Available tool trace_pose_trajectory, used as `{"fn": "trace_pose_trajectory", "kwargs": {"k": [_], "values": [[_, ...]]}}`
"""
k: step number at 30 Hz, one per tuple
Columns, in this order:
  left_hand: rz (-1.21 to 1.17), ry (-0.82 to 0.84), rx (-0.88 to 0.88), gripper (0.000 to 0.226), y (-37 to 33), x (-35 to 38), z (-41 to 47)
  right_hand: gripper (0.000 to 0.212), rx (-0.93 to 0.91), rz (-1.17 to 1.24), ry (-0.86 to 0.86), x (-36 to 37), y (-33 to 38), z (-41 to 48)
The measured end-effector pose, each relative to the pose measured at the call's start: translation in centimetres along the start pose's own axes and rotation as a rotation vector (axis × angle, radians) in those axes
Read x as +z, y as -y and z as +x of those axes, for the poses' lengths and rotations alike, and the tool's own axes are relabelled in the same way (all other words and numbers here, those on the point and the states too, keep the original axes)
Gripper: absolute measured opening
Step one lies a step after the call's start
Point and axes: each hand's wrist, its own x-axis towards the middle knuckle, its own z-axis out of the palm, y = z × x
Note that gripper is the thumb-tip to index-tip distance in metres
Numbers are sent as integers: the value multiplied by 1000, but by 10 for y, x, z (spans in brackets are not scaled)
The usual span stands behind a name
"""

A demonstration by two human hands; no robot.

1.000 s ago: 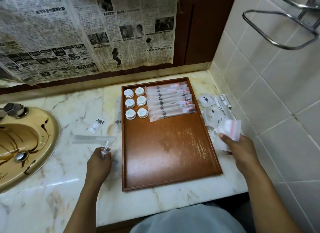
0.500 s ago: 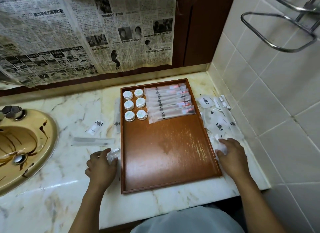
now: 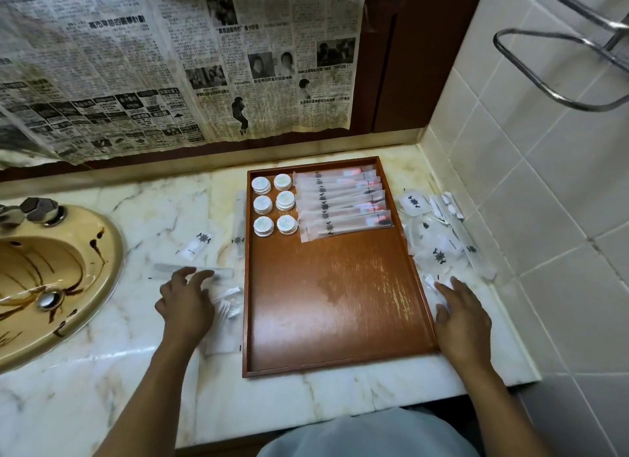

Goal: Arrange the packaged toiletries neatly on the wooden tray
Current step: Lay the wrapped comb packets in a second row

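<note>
The wooden tray (image 3: pixel 340 320) lies on the marble counter. At its far end stand several round white soaps (image 3: pixel 274 205) in two columns, with several long clear toothbrush packets (image 3: pixel 342 203) stacked beside them. My left hand (image 3: pixel 185 302) hovers left of the tray with fingers spread over small clear packets (image 3: pixel 226 303) and a long flat packet (image 3: pixel 194 273). My right hand (image 3: pixel 459 315) lies flat beside the tray's right edge, fingertips on a heap of clear packets (image 3: pixel 439 249). More packets (image 3: pixel 199 244) lie on the counter to the left.
A yellow sink (image 3: pixel 51 286) with a tap (image 3: pixel 37 211) is at the left. Newspaper (image 3: pixel 177 62) hangs on the back wall. A tiled wall (image 3: pixel 544 184) with a metal rack (image 3: pixel 561 58) closes the right side. The counter's front edge is near my body.
My right hand has put down the red-striped packet it held and now rests flat by the pile. My left hand has let go of its small packet and spread its fingers.
</note>
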Motion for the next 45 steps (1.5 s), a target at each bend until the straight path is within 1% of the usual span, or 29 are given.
{"fn": "trace_pose_trajectory", "kwargs": {"k": [3,6,8,12,16,18,20,23,26,27,29,31,34,36,37,38,40,42,43,45], "values": [[146,35,60,56,11,-8,22,44,13,24,12,1,-2,-1],[265,69,120,57,20,-10,35,44,21,51,27,0,-3,0],[301,71,138,52,21,-12,41,44,14,45,33,-1,-4,0],[376,66,178,30,16,-21,48,46,-2,35,53,-1,-5,-1],[397,2,205,27,5,-28,42,52,31,81,76,-5,2,1],[410,-31,210,28,-1,-31,37,52,17,115,50,-7,10,1],[412,-28,204,28,-10,-35,30,48,-3,157,7,-11,20,1],[368,-32,192,21,-24,-43,19,41,-9,228,-43,-21,42,4],[361,-71,196,13,-39,-51,8,37,-99,285,-39,-29,69,6],[336,-79,195,9,-45,-55,4,35,-137,311,-22,-32,78,7],[242,-64,193,16,-58,-60,-5,31,-175,383,50,-39,98,5],[36,41,234,24,-77,-64,-17,30,-179,464,154,-46,119,3],[-341,303,377,8,-109,-65,-41,40,-184,624,282,-48,148,1],[-530,548,367,21,-128,-61,-58,48,-123,783,380,-47,163,2],[-589,647,350,25,-135,-58,-65,46,-83,852,416,-47,169,3],[-630,708,351,26,-140,-54,-70,40,-44,917,433,-49,174,4],[-707,780,345,26,-148,-50,-78,23,25,1049,431,-55,179,8],[-815,804,287,24,-154,-50,-84,12,106,1171,384,-65,179,13],[-847,787,271,22,-156,-49,-86,10,159,1227,354,-68,176,16],[-870,740,256,20,-158,-48,-89,11,281,1341,290,-74,168,24]]}}
